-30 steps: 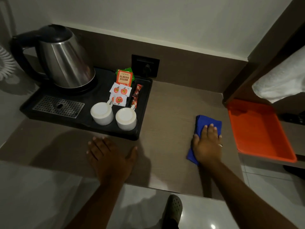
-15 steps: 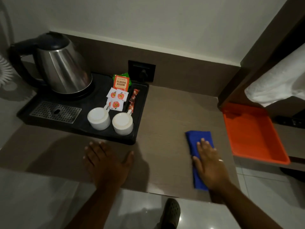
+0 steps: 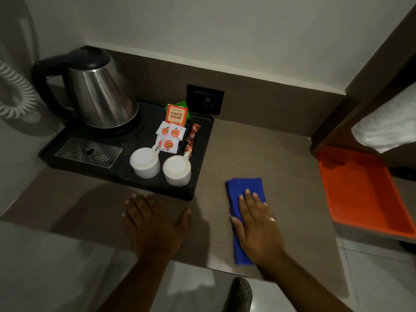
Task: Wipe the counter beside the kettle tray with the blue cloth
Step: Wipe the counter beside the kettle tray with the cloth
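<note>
A folded blue cloth point(image 3: 244, 189) lies flat on the brown counter point(image 3: 274, 158), just right of the black kettle tray point(image 3: 198, 176). My right hand point(image 3: 256, 224) presses palm-down on the cloth, fingers together, covering its middle; a ring shows on one finger. My left hand point(image 3: 153, 224) rests flat on the counter in front of the tray, fingers spread, holding nothing. The steel kettle point(image 3: 101, 93) stands at the tray's back left.
Two white cups point(image 3: 176, 171) and tea sachets point(image 3: 176, 114) sit on the tray. An orange tray point(image 3: 360, 190) lies on a lower shelf at the right, under a white towel point(image 3: 387, 129). A wall socket point(image 3: 204, 99) sits behind. A coiled white cord point(image 3: 13, 91) hangs at far left.
My right hand has slid the cloth left and toward the counter's front edge, closer to the tray. The left hand has stayed flat in place.
</note>
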`<state>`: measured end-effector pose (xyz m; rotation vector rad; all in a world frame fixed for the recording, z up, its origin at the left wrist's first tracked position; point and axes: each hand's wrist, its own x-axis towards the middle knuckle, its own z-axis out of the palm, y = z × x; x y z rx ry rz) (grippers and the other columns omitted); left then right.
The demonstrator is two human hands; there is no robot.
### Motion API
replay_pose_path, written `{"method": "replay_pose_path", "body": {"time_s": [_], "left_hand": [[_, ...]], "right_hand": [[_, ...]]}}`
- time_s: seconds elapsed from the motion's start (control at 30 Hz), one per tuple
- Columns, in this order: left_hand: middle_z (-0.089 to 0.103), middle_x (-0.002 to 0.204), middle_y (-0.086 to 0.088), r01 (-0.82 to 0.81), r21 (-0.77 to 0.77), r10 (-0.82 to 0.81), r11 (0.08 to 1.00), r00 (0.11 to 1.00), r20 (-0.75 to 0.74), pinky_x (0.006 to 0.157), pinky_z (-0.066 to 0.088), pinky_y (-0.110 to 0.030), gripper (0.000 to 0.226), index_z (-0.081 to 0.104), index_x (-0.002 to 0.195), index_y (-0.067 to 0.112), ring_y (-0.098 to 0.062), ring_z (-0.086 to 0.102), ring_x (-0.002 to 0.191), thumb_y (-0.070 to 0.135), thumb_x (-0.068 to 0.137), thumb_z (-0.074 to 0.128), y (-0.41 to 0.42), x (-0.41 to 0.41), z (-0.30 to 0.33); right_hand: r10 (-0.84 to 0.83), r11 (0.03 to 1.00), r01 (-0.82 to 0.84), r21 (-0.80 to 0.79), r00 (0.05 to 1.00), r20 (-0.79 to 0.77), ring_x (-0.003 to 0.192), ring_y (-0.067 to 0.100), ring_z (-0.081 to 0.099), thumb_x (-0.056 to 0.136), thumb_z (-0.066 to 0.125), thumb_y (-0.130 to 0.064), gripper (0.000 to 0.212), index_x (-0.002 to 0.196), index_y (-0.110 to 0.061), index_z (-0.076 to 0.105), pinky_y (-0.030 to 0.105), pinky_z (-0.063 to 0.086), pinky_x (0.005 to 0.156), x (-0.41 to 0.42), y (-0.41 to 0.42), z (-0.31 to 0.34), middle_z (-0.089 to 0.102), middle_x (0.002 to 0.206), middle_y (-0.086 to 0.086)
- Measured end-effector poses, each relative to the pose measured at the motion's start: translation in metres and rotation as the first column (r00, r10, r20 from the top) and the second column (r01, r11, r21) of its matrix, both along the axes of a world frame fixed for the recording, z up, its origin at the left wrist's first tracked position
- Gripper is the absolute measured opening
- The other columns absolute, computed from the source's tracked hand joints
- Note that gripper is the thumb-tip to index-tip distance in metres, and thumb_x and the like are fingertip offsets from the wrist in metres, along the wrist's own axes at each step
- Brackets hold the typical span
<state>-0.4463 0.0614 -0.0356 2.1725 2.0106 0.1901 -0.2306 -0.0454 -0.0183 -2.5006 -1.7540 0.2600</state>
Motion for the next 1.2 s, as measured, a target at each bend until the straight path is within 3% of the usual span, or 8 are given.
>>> {"method": "replay_pose_path", "body": {"time_s": [0.2, 0.37, 0.43, 0.6, 0.77, 0.83, 0.97, 1.2], "left_hand": [[0.029, 0.152, -0.041, 0.008, 0.031, -0.009, 0.999, 1.000, 0.011, 0.116, 0.020, -0.065, 0.118, 0.029, 0.146, -0.012, -0.055, 0.025, 0.144, 0.080, 0.073, 0.036, -0.001, 0.000, -0.002], [0.030, 0.151, -0.041, -0.004, 0.024, 0.004, 1.000, 1.000, -0.009, 0.116, 0.018, -0.064, 0.117, 0.029, 0.145, -0.011, -0.055, 0.024, 0.143, 0.080, 0.073, 0.038, 0.002, 0.002, -0.008], [0.031, 0.151, -0.040, -0.008, 0.022, 0.008, 1.000, 1.000, -0.023, 0.115, 0.018, -0.063, 0.117, 0.029, 0.145, -0.010, -0.054, 0.025, 0.143, 0.081, 0.073, 0.037, 0.002, 0.002, -0.010], [0.032, 0.151, -0.040, -0.013, 0.034, 0.014, 0.999, 1.000, -0.019, 0.115, 0.020, -0.063, 0.117, 0.031, 0.145, -0.011, -0.054, 0.026, 0.142, 0.081, 0.072, 0.039, 0.004, 0.003, -0.009], [0.031, 0.152, -0.040, -0.003, 0.016, 0.004, 1.000, 1.000, -0.021, 0.115, 0.020, -0.064, 0.117, 0.031, 0.146, -0.011, -0.054, 0.026, 0.143, 0.080, 0.073, 0.039, 0.000, 0.001, -0.002], [0.030, 0.153, -0.040, 0.004, 0.002, -0.004, 1.000, 1.000, -0.031, 0.115, 0.021, -0.064, 0.117, 0.030, 0.146, -0.010, -0.054, 0.026, 0.144, 0.081, 0.073, 0.038, -0.001, 0.000, -0.001], [0.028, 0.153, -0.040, 0.004, 0.003, -0.004, 1.000, 0.999, -0.035, 0.115, 0.021, -0.063, 0.117, 0.028, 0.146, -0.010, -0.054, 0.025, 0.143, 0.081, 0.074, 0.037, 0.000, 0.000, -0.003], [0.031, 0.151, -0.041, 0.007, 0.057, -0.006, 0.998, 1.000, -0.015, 0.115, 0.020, -0.064, 0.115, 0.032, 0.144, -0.012, -0.055, 0.027, 0.142, 0.078, 0.074, 0.039, 0.000, 0.002, -0.011]], "right_hand": [[-0.266, 0.964, 0.265, -0.035, 0.964, -0.012, 0.147, 0.018, 0.002, 0.096, 0.015, -0.057, 0.068, 0.150, -0.016, 0.005, 0.041, 0.006, 0.121, 0.088, -0.045, 0.014, 0.004, 0.161, 0.006], [-0.525, 0.849, 0.523, -0.078, 0.851, 0.001, 0.148, 0.032, 0.001, 0.099, 0.022, -0.046, 0.066, 0.151, -0.008, 0.003, 0.051, 0.007, 0.120, 0.113, 0.030, 0.023, 0.001, 0.161, 0.017], [-0.537, 0.840, 0.532, -0.101, 0.843, -0.028, 0.148, 0.033, -0.001, 0.099, 0.021, -0.048, 0.068, 0.151, -0.009, 0.001, 0.052, 0.006, 0.120, 0.101, 0.066, 0.025, -0.001, 0.161, 0.017], [-0.130, 0.991, 0.128, -0.040, 0.990, -0.049, 0.148, 0.026, -0.005, 0.096, 0.018, -0.054, 0.068, 0.151, -0.018, 0.002, 0.045, -0.001, 0.120, 0.026, 0.102, 0.012, -0.003, 0.161, 0.007], [0.254, 0.966, -0.255, -0.042, 0.967, -0.026, 0.148, 0.015, -0.003, 0.092, 0.012, -0.065, 0.070, 0.150, -0.029, 0.002, 0.038, -0.001, 0.119, 0.045, 0.029, 0.004, -0.004, 0.159, -0.007], [0.174, 0.984, -0.175, -0.023, 0.983, -0.060, 0.148, 0.013, -0.001, 0.091, 0.014, -0.067, 0.071, 0.151, -0.031, 0.005, 0.038, 0.002, 0.119, 0.077, 0.000, 0.006, -0.001, 0.158, -0.009], [-0.179, 0.984, 0.178, -0.023, 0.983, -0.029, 0.147, 0.018, 0.000, 0.094, 0.020, -0.061, 0.071, 0.151, -0.021, 0.007, 0.039, 0.001, 0.119, 0.128, -0.014, 0.005, 0.003, 0.161, 0.002], [-0.588, 0.808, 0.587, -0.054, 0.809, -0.003, 0.147, 0.034, 0.002, 0.096, 0.023, -0.052, 0.072, 0.151, -0.010, 0.006, 0.051, 0.006, 0.120, 0.152, 0.098, 0.008, 0.003, 0.161, 0.016]]}}
